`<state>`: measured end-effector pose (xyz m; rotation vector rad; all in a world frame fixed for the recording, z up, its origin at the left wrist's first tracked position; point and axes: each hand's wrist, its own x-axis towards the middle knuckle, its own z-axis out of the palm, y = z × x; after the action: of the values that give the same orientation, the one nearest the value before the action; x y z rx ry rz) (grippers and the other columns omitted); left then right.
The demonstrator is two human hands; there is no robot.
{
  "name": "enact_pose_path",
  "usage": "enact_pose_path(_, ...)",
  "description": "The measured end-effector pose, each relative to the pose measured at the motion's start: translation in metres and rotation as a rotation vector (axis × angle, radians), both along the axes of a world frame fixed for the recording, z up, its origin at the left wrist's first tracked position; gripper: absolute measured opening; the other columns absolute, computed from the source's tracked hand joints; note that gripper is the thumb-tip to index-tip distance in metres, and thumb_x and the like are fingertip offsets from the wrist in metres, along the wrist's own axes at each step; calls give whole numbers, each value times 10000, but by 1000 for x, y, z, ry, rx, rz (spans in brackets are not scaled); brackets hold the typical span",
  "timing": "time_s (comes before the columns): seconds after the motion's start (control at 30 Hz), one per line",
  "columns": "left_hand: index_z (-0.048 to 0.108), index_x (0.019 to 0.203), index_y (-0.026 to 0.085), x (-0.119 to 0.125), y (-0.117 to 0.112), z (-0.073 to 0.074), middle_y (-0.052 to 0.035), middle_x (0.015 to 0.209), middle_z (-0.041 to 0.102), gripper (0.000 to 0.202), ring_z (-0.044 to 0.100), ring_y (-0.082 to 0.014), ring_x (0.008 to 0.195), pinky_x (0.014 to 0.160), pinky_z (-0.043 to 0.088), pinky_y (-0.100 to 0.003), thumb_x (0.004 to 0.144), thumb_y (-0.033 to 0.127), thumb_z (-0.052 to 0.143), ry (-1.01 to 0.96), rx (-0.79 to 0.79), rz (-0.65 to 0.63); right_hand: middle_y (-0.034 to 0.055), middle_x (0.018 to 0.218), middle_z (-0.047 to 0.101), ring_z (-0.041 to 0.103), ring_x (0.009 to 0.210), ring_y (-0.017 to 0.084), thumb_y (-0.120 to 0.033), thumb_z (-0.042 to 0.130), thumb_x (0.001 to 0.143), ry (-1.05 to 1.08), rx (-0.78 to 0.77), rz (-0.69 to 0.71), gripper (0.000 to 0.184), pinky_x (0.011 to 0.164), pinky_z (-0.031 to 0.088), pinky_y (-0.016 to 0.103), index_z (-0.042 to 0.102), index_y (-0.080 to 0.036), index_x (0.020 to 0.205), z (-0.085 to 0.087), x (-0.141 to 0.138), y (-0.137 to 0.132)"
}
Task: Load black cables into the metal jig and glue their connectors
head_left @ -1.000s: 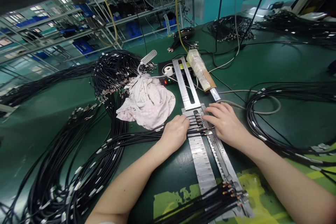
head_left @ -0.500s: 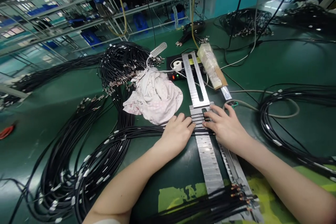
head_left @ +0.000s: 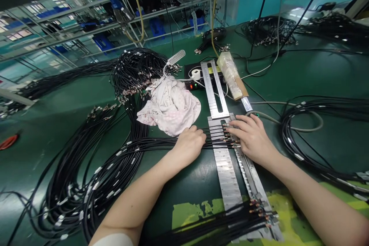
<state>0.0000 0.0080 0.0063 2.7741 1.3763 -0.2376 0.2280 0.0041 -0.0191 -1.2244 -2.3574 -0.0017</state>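
Observation:
My left hand [head_left: 189, 144] lies palm down on a bundle of black cables [head_left: 150, 147] just left of a long slotted metal rail [head_left: 227, 169], its fingers curled over the cables. To the right of the rail my right hand [head_left: 251, 137] rests with fingers stretched flat over the cables' copper-tipped ends [head_left: 226, 135], which lie across the rail's slots. A second set of cable ends [head_left: 256, 211] sits across the rail nearer to me.
A crumpled white cloth [head_left: 170, 107] lies behind my left hand. A black box with red lights [head_left: 198, 78], a small lamp [head_left: 175, 57] and a wrapped roll [head_left: 230, 75] stand at the rail's far end. Large coils of black cable [head_left: 86, 184] spread left; another coil [head_left: 317, 134] lies right.
My left hand slid slightly left along the cables, off the rail. My right hand stayed on the cable ends. The camera view shifted a little.

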Motion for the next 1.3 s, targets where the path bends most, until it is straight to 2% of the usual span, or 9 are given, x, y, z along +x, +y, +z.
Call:
enact_pose_path(0.1,597,734,156,3,-1,-3,-60,754,585,269,483,-207,778,613,350,-320,909,148,393,3,28,-2,31,1037,664,469,1125,258,-14,453,687,-35,-35,6,339,1001,251,519,687,-220,823,2,1,-1)
enact_pose_path(0.17,602,738,157,4,-1,-3,-59,765,580,258,480,-207,787,618,356,-315,902,145,403,6,34,-17,36,1058,659,457,1140,270,-4,453,671,-80,-62,10,341,1000,236,529,686,-208,815,3,0,-2)
enact_pose_path(0.27,615,773,158,4,3,-3,-59,808,592,229,485,-209,800,639,369,-312,887,131,418,-45,-42,-16,49,1118,634,432,1175,281,22,434,645,-120,-112,16,391,995,233,537,679,-197,857,4,-2,-4)
enact_pose_path(0.5,578,781,167,-1,14,2,-38,809,598,165,514,-182,788,700,398,-296,878,167,445,-132,-173,4,33,1060,644,437,1178,249,40,395,653,-6,-217,1,325,987,264,517,617,-192,701,7,-7,-6)
enact_pose_path(0.7,505,870,172,-3,9,13,-25,801,564,201,519,-157,734,683,415,-284,938,215,321,-286,-205,69,1,971,655,452,1151,240,33,387,625,47,-312,136,307,982,225,561,579,-202,577,13,-6,-15)
enact_pose_path(0.8,508,909,171,2,7,5,-25,820,586,191,542,-160,755,686,425,-279,946,212,325,-328,-210,93,0,996,651,458,1143,248,27,383,644,44,-285,120,318,975,218,569,589,-208,585,20,0,-16)
enact_pose_path(0.93,558,860,161,10,5,-9,-51,876,604,201,541,-183,867,768,431,-285,927,160,369,-300,-88,56,17,967,657,498,1093,248,-16,395,727,47,-124,-17,294,979,241,533,612,-210,679,25,12,-8)
enact_pose_path(1.07,563,812,149,14,1,-11,-62,827,590,232,521,-191,800,718,436,-298,922,145,358,-179,5,27,20,930,663,524,1057,238,-49,414,766,26,-39,-50,260,983,244,499,616,-207,726,23,16,-4)
enact_pose_path(1.3,549,797,146,18,-4,-13,-74,804,562,226,503,-211,771,683,429,-327,909,145,352,-85,139,0,26,939,666,527,1047,231,-53,415,774,4,-27,-44,261,990,233,484,627,-204,758,22,13,-6)
